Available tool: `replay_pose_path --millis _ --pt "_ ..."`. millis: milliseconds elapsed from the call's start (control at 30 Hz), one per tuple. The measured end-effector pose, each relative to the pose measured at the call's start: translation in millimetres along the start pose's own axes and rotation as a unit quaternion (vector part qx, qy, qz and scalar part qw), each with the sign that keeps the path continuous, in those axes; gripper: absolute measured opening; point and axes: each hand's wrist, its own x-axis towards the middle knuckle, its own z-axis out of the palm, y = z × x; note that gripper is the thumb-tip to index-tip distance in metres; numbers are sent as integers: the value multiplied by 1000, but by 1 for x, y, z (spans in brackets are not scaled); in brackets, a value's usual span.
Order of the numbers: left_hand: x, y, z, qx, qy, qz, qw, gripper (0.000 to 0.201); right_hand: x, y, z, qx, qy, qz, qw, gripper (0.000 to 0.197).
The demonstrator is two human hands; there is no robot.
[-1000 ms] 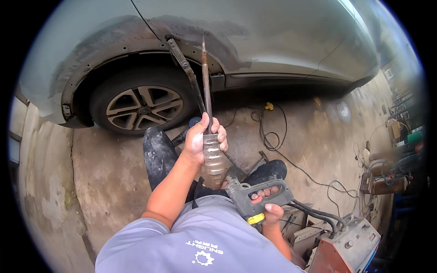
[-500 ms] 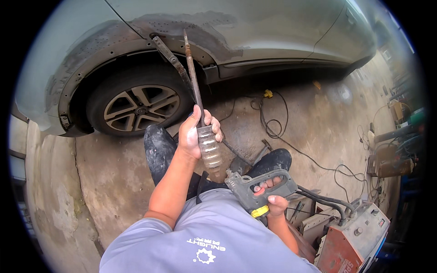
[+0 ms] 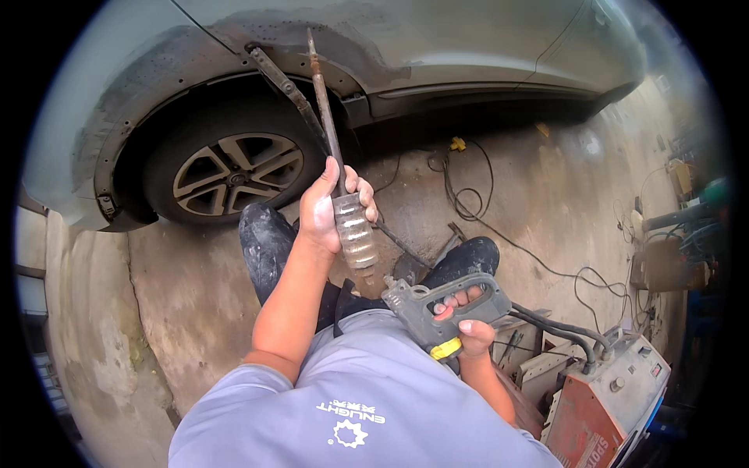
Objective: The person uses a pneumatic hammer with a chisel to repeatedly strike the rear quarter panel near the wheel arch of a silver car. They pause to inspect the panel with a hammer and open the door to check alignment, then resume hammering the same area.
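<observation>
My left hand (image 3: 318, 214) is closed round a slide hammer (image 3: 359, 238), just above its ribbed metal weight. The thin rusty rod points up toward the wheel arch (image 3: 175, 82) of a pale green car, where the paint is sanded to dull grey. Whether its tip touches the panel I cannot tell. My right hand (image 3: 472, 327) grips a grey spot-welding gun (image 3: 425, 316) with a red trigger and yellow tape. Its nose lies close to the lower end of the slide hammer. A flat metal bar (image 3: 282, 82) slants down from the arch edge beside the rod.
The car's wheel (image 3: 238, 171) stands left of my knees. Thick black cables run from the gun to an orange-and-grey welding machine (image 3: 605, 398) at my right. Thin cable (image 3: 491, 187) with a yellow plug (image 3: 458, 143) loops over the concrete floor. Cluttered equipment lines the right side.
The slide hammer and my left hand have moved slightly up and left, toward the car. The gun has risen a little. The whole view has shifted slightly; both grips are unchanged.
</observation>
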Motion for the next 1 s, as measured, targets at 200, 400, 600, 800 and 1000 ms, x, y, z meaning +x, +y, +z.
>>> replay_pose_path --millis 200,400,600,800,1000 --pt "5 -1 -4 30 20 9 999 48 7 -4 10 -7 -35 19 999 40" --pt "10 -7 -5 14 28 5 1000 49 5 -4 7 -15 -28 20 999 42" --pt "9 -5 -4 24 32 -1 999 47 8 -6 14 4 -33 25 999 44" --pt "10 -6 1 0 27 -9 1000 49 3 -2 12 49 -42 2 998 50" --pt "22 7 4 13 28 7 1000 55 -1 -1 16 16 -40 -14 999 54"
